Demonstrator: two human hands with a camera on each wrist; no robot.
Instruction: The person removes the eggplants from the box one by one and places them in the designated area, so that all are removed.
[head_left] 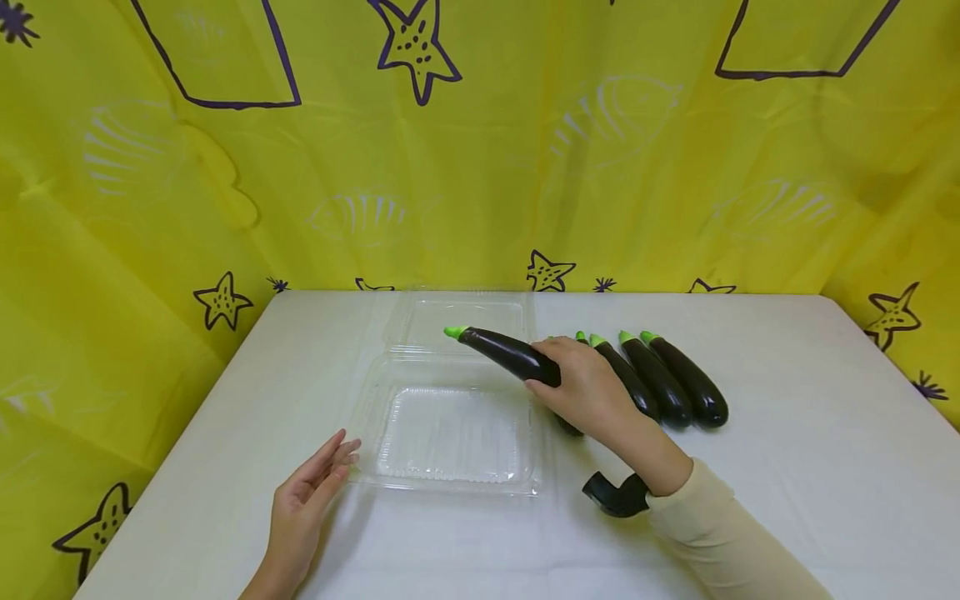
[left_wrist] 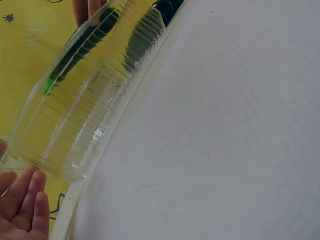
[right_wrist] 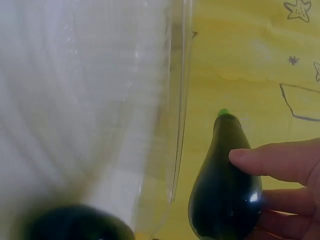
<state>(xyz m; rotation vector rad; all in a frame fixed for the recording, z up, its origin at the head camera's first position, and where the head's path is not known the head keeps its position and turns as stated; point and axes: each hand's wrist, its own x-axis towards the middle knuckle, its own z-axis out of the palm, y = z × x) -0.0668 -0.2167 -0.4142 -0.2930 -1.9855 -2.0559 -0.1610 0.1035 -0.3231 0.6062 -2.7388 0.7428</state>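
My right hand (head_left: 588,387) grips a dark eggplant (head_left: 510,354) by its thick end, above the right side of a clear plastic clamshell container (head_left: 457,483). Its green stem points left. The right wrist view shows thumb and fingers on opposite sides of this eggplant (right_wrist: 225,190). At the container's left front edge, my left hand (head_left: 303,504) has its fingers extended, with the fingertips at the rim. The left wrist view shows these fingers (left_wrist: 32,197) beside the container's corner. The container stands with its lid (head_left: 461,321) folded back, and no eggplant lies in its base.
Several more eggplants (head_left: 686,383) lie side by side right of the container, partly hidden by my right hand. A black curved piece (head_left: 617,496) sits at my right wrist. A white cloth covers the table (head_left: 810,467); a yellow patterned curtain (head_left: 480,167) hangs behind.
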